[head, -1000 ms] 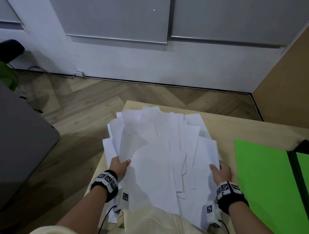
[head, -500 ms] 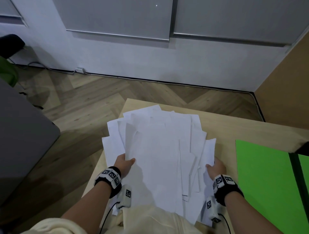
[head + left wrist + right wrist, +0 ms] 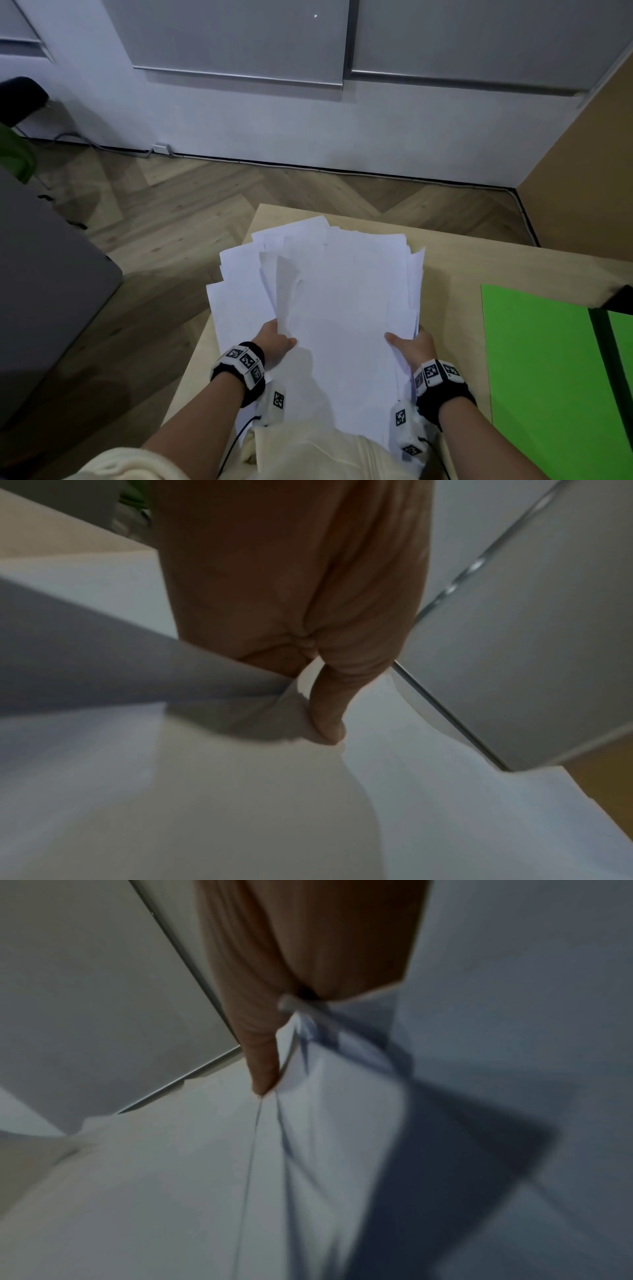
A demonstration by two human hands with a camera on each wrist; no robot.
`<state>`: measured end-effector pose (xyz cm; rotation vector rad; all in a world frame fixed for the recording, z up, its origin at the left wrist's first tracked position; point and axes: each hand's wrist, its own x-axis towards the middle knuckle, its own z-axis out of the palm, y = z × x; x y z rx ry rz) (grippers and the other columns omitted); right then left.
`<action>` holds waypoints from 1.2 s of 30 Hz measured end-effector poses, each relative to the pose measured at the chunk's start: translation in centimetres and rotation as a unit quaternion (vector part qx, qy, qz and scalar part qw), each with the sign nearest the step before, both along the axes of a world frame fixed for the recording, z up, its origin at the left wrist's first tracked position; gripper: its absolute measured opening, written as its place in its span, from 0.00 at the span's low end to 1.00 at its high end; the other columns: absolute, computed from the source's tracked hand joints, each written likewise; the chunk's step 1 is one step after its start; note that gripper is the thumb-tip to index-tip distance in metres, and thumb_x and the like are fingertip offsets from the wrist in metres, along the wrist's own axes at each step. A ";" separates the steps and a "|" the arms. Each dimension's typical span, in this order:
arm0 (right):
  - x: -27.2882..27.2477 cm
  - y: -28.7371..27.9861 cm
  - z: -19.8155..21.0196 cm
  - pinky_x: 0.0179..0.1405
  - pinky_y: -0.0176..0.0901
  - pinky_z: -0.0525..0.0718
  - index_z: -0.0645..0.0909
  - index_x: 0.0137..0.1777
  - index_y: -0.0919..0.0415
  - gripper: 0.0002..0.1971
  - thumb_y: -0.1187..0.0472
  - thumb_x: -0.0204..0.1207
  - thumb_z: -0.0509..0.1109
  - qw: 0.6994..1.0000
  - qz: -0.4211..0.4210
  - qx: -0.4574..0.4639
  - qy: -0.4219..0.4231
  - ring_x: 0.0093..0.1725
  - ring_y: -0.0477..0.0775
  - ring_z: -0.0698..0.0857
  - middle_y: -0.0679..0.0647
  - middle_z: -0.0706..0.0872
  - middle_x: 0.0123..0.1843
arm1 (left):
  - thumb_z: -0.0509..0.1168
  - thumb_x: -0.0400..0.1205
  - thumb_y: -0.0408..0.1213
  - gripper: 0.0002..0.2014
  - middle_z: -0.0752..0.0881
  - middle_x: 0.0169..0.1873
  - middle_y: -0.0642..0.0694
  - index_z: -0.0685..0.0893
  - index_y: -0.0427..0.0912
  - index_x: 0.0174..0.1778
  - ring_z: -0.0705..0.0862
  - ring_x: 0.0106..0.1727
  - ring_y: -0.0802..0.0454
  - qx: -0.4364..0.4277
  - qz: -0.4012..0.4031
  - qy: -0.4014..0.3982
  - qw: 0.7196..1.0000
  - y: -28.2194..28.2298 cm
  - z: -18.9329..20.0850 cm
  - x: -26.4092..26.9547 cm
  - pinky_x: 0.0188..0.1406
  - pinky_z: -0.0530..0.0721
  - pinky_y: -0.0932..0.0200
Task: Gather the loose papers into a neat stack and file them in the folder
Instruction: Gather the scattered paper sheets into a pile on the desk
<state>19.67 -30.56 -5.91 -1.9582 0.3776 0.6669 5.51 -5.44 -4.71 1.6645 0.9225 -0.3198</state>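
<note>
A loose pile of white papers [image 3: 339, 301] lies fanned on the light wooden table [image 3: 455, 263], its left sheets sticking out over the table's left edge. My left hand [image 3: 275, 342] grips the pile's left side, thumb [image 3: 325, 718] on top and fingers hidden beneath. On the opposite side my right hand [image 3: 409, 346] grips the sheets too, its thumb [image 3: 262, 1069] lying over the paper [image 3: 205, 1191]. The bright green folder [image 3: 548, 370] lies open and flat at the right of the table, apart from the pile.
A grey cabinet side [image 3: 44, 291] stands on the left over the wooden floor [image 3: 191, 205]. White wall panels [image 3: 308, 113] close the back, and a brown partition [image 3: 582, 171] rises at the right. A dark spine [image 3: 606, 359] runs down the folder.
Both hands have drawn closer together, squeezing the spread sheets into a narrower, more overlapped pile. The far ends of the sheets have closed in toward the middle.
</note>
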 end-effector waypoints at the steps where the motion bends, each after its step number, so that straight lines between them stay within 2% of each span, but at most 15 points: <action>1: 0.0 -0.2 0.2 0.62 0.49 0.80 0.77 0.67 0.73 0.40 0.57 0.56 0.87 1.000 -0.008 0.014 0.025 0.59 0.61 0.84 0.59 0.83 0.65 | 0.65 0.79 0.30 0.14 0.87 0.54 0.42 0.81 0.41 0.61 0.86 0.54 0.42 -0.014 -0.003 0.002 1.000 -0.2 0.0 0.1 0.51 0.83 0.55; 2: 0.0 -0.5 0.7 0.64 0.49 0.79 0.74 0.70 0.75 0.46 0.54 0.53 0.88 0.999 -0.014 0.020 0.047 0.63 0.62 0.83 0.62 0.81 0.69 | 0.65 0.79 0.30 0.15 0.88 0.55 0.42 0.81 0.40 0.62 0.87 0.54 0.42 -0.033 0.003 -0.005 0.999 -0.2 -0.1 0.2 0.52 0.85 0.53; 5: 0.2 -2.0 0.9 0.71 0.49 0.70 0.61 0.77 0.77 0.49 0.55 0.64 0.82 0.995 -0.036 0.028 0.085 0.77 0.64 0.72 0.66 0.69 0.78 | 0.63 0.80 0.28 0.16 0.89 0.53 0.36 0.80 0.32 0.65 0.88 0.54 0.35 -0.088 0.099 -0.045 0.990 0.3 0.2 0.0 0.58 0.86 0.41; 7: -0.2 -2.0 0.8 0.75 0.50 0.69 0.58 0.80 0.74 0.57 0.51 0.56 0.86 0.994 -0.012 0.065 0.092 0.77 0.60 0.72 0.62 0.69 0.80 | 0.57 0.83 0.24 0.16 0.88 0.49 0.38 0.78 0.30 0.66 0.86 0.52 0.36 -0.059 0.128 -0.069 0.988 0.6 0.1 0.2 0.52 0.86 0.49; 9: -0.6 -1.5 0.1 0.79 0.51 0.65 0.51 0.83 0.65 0.64 0.50 0.53 0.87 0.987 -0.017 0.109 0.115 0.77 0.56 0.72 0.55 0.67 0.81 | 0.53 0.83 0.22 0.17 0.85 0.49 0.43 0.80 0.36 0.63 0.83 0.50 0.42 0.017 0.050 -0.060 0.997 -0.2 0.6 0.6 0.44 0.81 0.61; 11: -1.6 -0.6 0.5 0.80 0.50 0.61 0.50 0.83 0.67 0.52 0.61 0.67 0.81 0.991 -0.011 0.082 0.103 0.80 0.58 0.67 0.57 0.64 0.81 | 0.53 0.82 0.21 0.19 0.84 0.49 0.43 0.82 0.38 0.63 0.82 0.49 0.47 0.060 -0.033 -0.054 0.996 -1.2 1.3 0.9 0.44 0.78 0.61; 13: -1.5 -0.8 1.1 0.79 0.51 0.58 0.51 0.83 0.68 0.43 0.69 0.74 0.73 0.996 -0.020 0.070 0.052 0.82 0.59 0.61 0.55 0.59 0.83 | 0.54 0.82 0.21 0.17 0.85 0.47 0.40 0.83 0.37 0.60 0.83 0.43 0.48 0.051 -0.046 -0.063 0.996 -1.0 1.4 1.1 0.43 0.83 0.60; 16: -0.9 -1.5 1.3 0.81 0.52 0.57 0.51 0.83 0.67 0.42 0.63 0.75 0.72 0.997 -0.002 0.056 0.048 0.83 0.59 0.58 0.56 0.53 0.85 | 0.61 0.81 0.25 0.14 0.88 0.45 0.39 0.84 0.36 0.61 0.85 0.40 0.49 0.005 -0.025 -0.047 0.999 0.9 1.6 0.5 0.44 0.85 0.61; 19: -0.9 -2.1 1.5 0.78 0.48 0.62 0.59 0.80 0.73 0.38 0.61 0.75 0.73 0.997 0.052 0.016 0.057 0.81 0.62 0.65 0.63 0.66 0.81 | 0.69 0.77 0.33 0.21 0.86 0.60 0.43 0.82 0.42 0.67 0.85 0.61 0.45 0.042 -0.177 0.047 0.982 1.8 1.4 -0.2 0.64 0.82 0.55; 21: -1.2 -2.2 1.7 0.78 0.48 0.62 0.58 0.80 0.74 0.39 0.61 0.75 0.73 0.996 0.069 -0.017 0.052 0.81 0.62 0.65 0.64 0.65 0.81 | 0.71 0.77 0.34 0.21 0.83 0.51 0.46 0.82 0.40 0.66 0.82 0.54 0.50 0.071 -0.213 0.064 0.972 1.9 1.4 -0.5 0.58 0.79 0.60; 24: -1.2 -2.6 1.3 0.78 0.49 0.62 0.56 0.80 0.75 0.39 0.62 0.76 0.72 0.996 0.061 -0.046 0.056 0.81 0.63 0.64 0.65 0.62 0.83 | 0.75 0.75 0.40 0.16 0.76 0.29 0.52 0.86 0.39 0.57 0.76 0.34 0.55 0.077 -0.176 0.028 0.981 2.9 1.7 -0.8 0.41 0.76 0.66; 27: -1.2 -3.0 1.5 0.79 0.49 0.60 0.55 0.80 0.76 0.38 0.65 0.77 0.70 0.997 0.042 -0.063 0.032 0.82 0.64 0.62 0.66 0.60 0.83 | 0.75 0.75 0.40 0.08 0.71 0.21 0.56 0.86 0.41 0.43 0.71 0.26 0.58 0.077 -0.140 0.007 0.987 4.5 2.9 -1.3 0.31 0.72 0.70; 30: -1.3 -3.3 2.1 0.80 0.48 0.56 0.51 0.81 0.75 0.37 0.67 0.78 0.68 0.997 0.028 -0.068 0.026 0.83 0.64 0.59 0.66 0.57 0.84 | 0.72 0.77 0.29 0.06 0.76 0.25 0.52 0.83 0.39 0.36 0.76 0.31 0.54 0.126 -0.053 -0.034 0.990 5.9 3.6 -1.3 0.30 0.74 0.72; 33: -1.5 -3.5 2.4 0.80 0.49 0.58 0.52 0.81 0.75 0.36 0.68 0.79 0.67 0.996 0.029 -0.083 0.034 0.83 0.64 0.60 0.66 0.57 0.84 | 0.70 0.76 0.23 0.05 0.85 0.38 0.43 0.87 0.33 0.46 0.82 0.45 0.48 0.156 0.053 -0.056 0.985 7.0 2.9 -1.4 0.46 0.76 0.63; 36: -1.8 -3.6 2.5 0.78 0.50 0.61 0.53 0.80 0.77 0.35 0.70 0.78 0.66 0.993 0.024 -0.098 0.054 0.81 0.65 0.63 0.68 0.59 0.83 | 0.72 0.74 0.24 0.13 0.83 0.43 0.40 0.86 0.27 0.55 0.81 0.44 0.47 0.181 0.141 -0.078 0.970 7.0 2.5 -1.0 0.45 0.76 0.61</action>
